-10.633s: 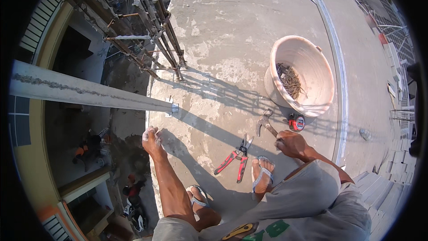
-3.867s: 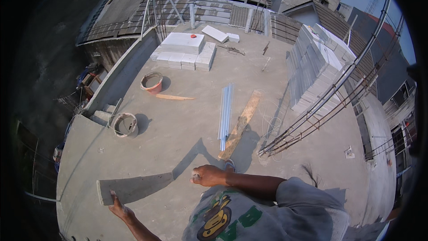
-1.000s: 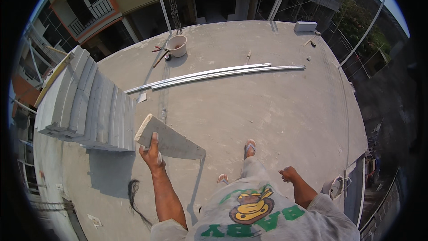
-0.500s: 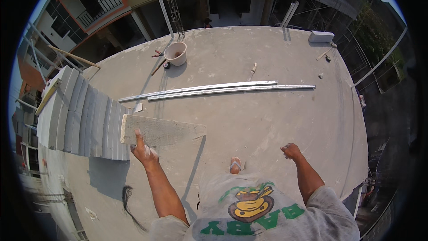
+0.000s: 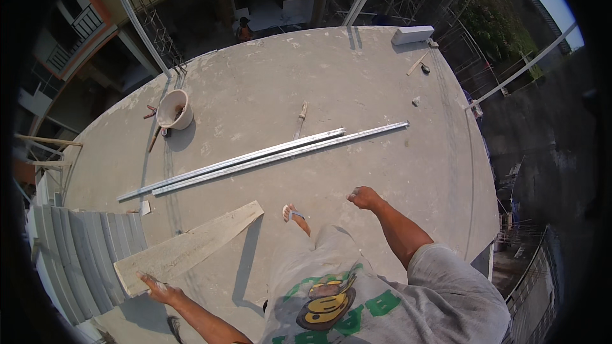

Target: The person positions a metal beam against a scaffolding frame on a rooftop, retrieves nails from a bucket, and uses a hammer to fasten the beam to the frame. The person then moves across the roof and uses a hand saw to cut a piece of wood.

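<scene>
My left hand (image 5: 159, 291) grips the near end of a long, flat, pale grey lightweight concrete block (image 5: 191, 244). The thumb lies over its face, and the fingers underneath are hidden. The block is held up and tilted, its far end pointing right and away, and its shadow falls on the floor. Just left of it stands a row of similar pale blocks (image 5: 83, 261), packed side by side. Out in front of my body, my right hand (image 5: 364, 197) is curled closed, and nothing shows in it.
Two metal channels (image 5: 268, 160) lie across the concrete floor (image 5: 331, 178). Beyond them are a brush (image 5: 302, 112) and a pale bucket (image 5: 174, 109) beside hand tools. A white block (image 5: 412, 35) lies near the far slab edge. Another person (image 5: 243, 29) is past that edge.
The view has turned right and moved forward, so the floor objects shift left. The block has swung, its far end now angled further away. My left hand keeps its grip; one sandalled foot has moved.
</scene>
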A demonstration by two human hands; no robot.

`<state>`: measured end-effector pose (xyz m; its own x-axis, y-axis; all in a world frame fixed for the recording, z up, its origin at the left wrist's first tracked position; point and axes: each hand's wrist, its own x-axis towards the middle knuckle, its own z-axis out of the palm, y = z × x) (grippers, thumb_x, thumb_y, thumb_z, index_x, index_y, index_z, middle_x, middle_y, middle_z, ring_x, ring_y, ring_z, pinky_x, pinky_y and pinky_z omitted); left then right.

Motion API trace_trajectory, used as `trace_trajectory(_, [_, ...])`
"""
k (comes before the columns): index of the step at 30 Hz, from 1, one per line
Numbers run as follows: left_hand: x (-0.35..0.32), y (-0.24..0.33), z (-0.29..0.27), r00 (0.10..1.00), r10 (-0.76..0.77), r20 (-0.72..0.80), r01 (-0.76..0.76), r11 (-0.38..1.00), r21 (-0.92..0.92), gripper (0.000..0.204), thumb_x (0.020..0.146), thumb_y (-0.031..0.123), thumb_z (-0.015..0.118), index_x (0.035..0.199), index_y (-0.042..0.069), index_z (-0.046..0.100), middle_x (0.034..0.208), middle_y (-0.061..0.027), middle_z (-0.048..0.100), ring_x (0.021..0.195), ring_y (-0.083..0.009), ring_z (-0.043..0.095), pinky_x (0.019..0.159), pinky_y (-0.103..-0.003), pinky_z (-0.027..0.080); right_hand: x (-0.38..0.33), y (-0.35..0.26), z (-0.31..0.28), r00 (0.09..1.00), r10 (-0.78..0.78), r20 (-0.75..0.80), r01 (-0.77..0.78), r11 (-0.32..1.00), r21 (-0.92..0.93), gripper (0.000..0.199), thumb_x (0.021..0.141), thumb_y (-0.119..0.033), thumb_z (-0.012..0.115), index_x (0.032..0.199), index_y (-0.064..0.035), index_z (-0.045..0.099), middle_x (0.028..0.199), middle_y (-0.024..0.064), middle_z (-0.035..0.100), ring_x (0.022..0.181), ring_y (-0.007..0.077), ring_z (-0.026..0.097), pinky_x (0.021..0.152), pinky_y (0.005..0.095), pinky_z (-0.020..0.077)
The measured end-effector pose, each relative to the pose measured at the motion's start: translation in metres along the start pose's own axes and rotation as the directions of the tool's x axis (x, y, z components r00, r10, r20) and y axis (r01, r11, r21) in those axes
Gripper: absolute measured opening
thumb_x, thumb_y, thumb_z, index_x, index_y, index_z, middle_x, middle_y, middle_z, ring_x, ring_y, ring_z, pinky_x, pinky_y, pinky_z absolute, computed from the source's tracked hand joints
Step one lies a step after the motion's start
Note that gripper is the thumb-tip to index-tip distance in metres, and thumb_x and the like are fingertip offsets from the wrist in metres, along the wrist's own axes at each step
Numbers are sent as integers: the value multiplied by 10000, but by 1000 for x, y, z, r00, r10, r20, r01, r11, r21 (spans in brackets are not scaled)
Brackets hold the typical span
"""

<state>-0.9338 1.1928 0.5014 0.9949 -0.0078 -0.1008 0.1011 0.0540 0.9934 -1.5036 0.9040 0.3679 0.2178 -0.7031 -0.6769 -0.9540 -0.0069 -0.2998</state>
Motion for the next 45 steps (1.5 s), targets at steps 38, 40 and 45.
trace_trajectory(38, [-295, 14, 79, 832, 554, -2, 100, -146, 984, 795, 1020, 564, 370, 1532, -24, 218, 1577, -224, 257, 1453, -340, 272, 1200, -454, 206, 772, -10, -20, 783, -422, 457, 556, 146, -818, 525, 812, -147, 668, 1303, -106, 486, 1195, 117, 541, 1190, 282, 522, 1087, 502, 345])
trace_trajectory(40, [-309, 20, 70, 832, 554, 27, 50, -123, 991, 804, 1018, 573, 363, 1540, -19, 208, 1589, -225, 240, 1469, -342, 252, 1208, -459, 191, 733, -21, -51, 801, -373, 468, 563, 206, -800, 505, 776, -146, 679, 1244, -91, 498, 1121, 130, 540, 1088, 307, 559, 957, 492, 433])
trace_trajectory(45, [-302, 17, 82, 739, 487, -466, 133, 573, 809, 646, 1040, 420, 475, 1475, -43, 357, 1481, -150, 447, 1259, -204, 518, 1050, -349, 438, 646, -51, -173, 911, -251, 328, 402, 351, -846, 425, 803, -183, 663, 1161, -12, 511, 1110, 173, 603, 1031, 328, 652, 867, 440, 547])
